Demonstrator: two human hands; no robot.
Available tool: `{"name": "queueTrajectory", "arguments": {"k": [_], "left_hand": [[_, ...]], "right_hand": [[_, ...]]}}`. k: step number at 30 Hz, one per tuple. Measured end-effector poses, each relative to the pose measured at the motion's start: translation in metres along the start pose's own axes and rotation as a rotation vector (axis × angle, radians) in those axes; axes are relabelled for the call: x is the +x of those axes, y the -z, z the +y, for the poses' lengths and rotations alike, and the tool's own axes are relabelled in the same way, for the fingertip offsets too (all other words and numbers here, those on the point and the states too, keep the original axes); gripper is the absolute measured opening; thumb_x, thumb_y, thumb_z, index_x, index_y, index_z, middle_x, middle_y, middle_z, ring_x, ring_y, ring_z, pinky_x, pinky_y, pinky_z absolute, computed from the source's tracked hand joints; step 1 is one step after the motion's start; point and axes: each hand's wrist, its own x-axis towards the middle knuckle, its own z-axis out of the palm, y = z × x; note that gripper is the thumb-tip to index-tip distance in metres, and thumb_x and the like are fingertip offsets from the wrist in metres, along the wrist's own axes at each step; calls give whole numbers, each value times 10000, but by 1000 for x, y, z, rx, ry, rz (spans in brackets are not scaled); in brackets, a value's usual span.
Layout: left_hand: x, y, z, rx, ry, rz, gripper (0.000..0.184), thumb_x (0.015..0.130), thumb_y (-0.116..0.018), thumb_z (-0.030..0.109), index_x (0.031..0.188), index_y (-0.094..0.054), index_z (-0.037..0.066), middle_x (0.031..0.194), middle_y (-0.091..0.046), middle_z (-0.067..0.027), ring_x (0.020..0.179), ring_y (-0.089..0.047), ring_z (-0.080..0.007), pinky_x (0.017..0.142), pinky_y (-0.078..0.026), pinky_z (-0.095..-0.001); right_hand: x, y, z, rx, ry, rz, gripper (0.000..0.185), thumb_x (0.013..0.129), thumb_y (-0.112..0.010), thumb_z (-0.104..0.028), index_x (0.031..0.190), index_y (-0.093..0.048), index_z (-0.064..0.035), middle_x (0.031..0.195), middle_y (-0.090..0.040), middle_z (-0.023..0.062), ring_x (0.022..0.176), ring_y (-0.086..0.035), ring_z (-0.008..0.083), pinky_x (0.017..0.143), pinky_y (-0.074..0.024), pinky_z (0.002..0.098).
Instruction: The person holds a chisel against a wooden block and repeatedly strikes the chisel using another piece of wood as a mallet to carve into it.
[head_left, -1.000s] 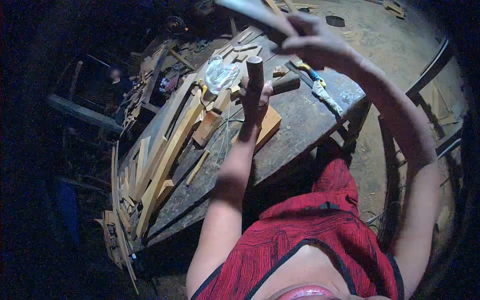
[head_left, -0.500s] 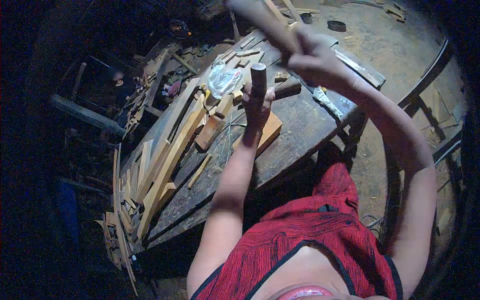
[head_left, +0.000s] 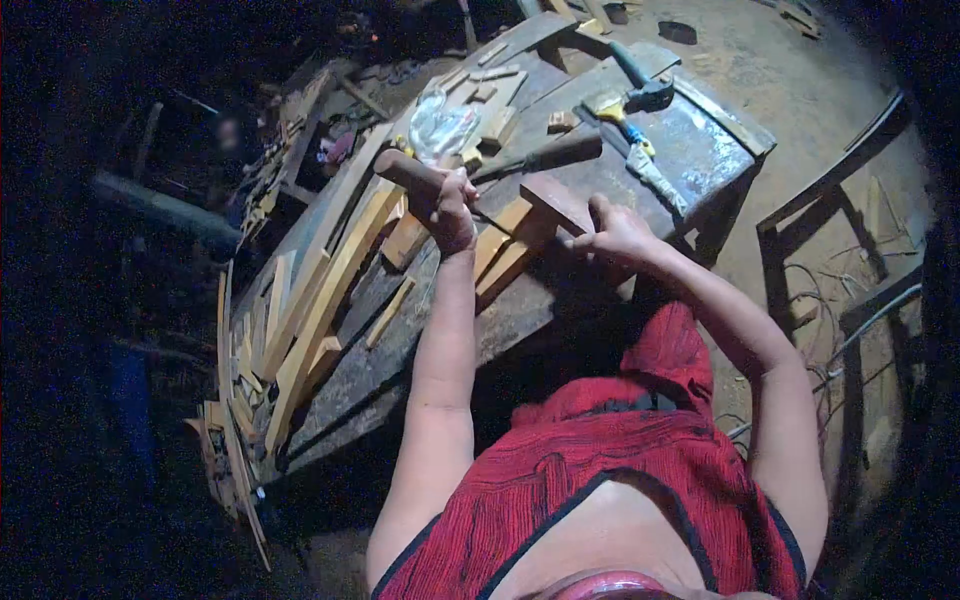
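My left hand (head_left: pixel 453 212) is wrapped round the thick wooden handle of a chisel (head_left: pixel 408 176), which leans with its butt toward the upper left. Its thin dark shank points at a reddish-brown wood block (head_left: pixel 507 268), which shows a dark gap along its lit side. On the right, my right hand (head_left: pixel 622 238) grips a flat-sided piece of wood (head_left: pixel 556 203) just above the block. Whether that piece touches the block I cannot tell. Behind both hands lies another tool with a thick wooden handle (head_left: pixel 565 152).
The worn workbench (head_left: pixel 400 340) carries long wood strips (head_left: pixel 335 300) on the left and a clear plastic bag (head_left: pixel 443 128). A hammer (head_left: pixel 652 95), a brush (head_left: pixel 605 105) and a crumpled tube (head_left: pixel 655 185) lie at the right. A dark frame (head_left: pixel 800 215) stands beyond.
My right hand has come down from above the bench to beside the block, still with a piece of wood. The chisel has tipped from upright toward the left, and the block appears turned.
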Motion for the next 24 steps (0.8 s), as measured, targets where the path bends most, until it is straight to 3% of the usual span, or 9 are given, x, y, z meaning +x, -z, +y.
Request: {"name": "queueTrajectory", "arguments": {"k": [1,4,6,8,9,12,18,24], "left_hand": [[0,9,-1,-13,49,0,132,713,-588,73,731,-457,63,568,-483,-31,469,-502,-130,463,-442,-258],[-4,28,1,-65,108,60,138,703,-578,62,750,-448,68,565,-485,-40,472,-512,-143,461,-450,-261],[-7,42,-1,-148,114,62,169,711,-555,106,840,-446,99,571,-487,-46,494,-510,-152,506,-450,-250],[-3,59,-5,-45,101,165,159,725,-559,98,837,-446,96,590,-497,-58,479,-502,-159,489,-451,-268],[-7,42,13,-136,39,254,187,677,-550,17,812,-431,70,522,-465,-54,444,-504,-173,432,-437,-276],[-7,44,22,-112,-12,349,194,681,-553,20,827,-433,64,523,-464,-61,429,-478,-179,450,-441,-279],[-11,34,21,-179,-61,207,173,691,-554,33,817,-441,70,531,-463,-55,413,-473,-172,441,-430,-268],[-15,35,8,-64,-59,216,136,715,-565,49,784,-450,67,549,-478,-43,441,-489,-146,444,-430,-258]], "right_hand": [[-1,-8,1,-122,1,-2,663,639,-715,-437,1066,-466,4,896,-605,196,856,-592,338,722,-457,423],[-3,-17,1,-239,-18,-43,667,647,-697,-468,1046,-426,-7,954,-602,240,915,-578,396,768,-463,456],[-5,-19,-2,-263,-10,-22,635,662,-678,-403,1081,-407,-10,955,-604,238,897,-586,397,762,-471,459],[-1,-18,-2,-271,-42,-49,631,662,-677,-401,1083,-409,-15,965,-602,235,910,-583,393,771,-468,455],[-2,-19,-2,-273,-48,-55,631,662,-677,-401,1083,-409,-15,965,-602,235,910,-583,393,771,-468,455],[-3,-20,-2,-234,-21,-22,574,676,-663,-396,1037,-422,-21,964,-586,249,926,-558,407,784,-437,465],[-5,-19,-1,-239,-7,-5,583,666,-667,-406,1038,-420,-31,945,-588,251,907,-562,414,764,-435,471],[-6,-18,-1,-251,4,-5,575,660,-667,-406,1029,-410,-48,917,-592,248,887,-565,418,737,-432,487]]}}
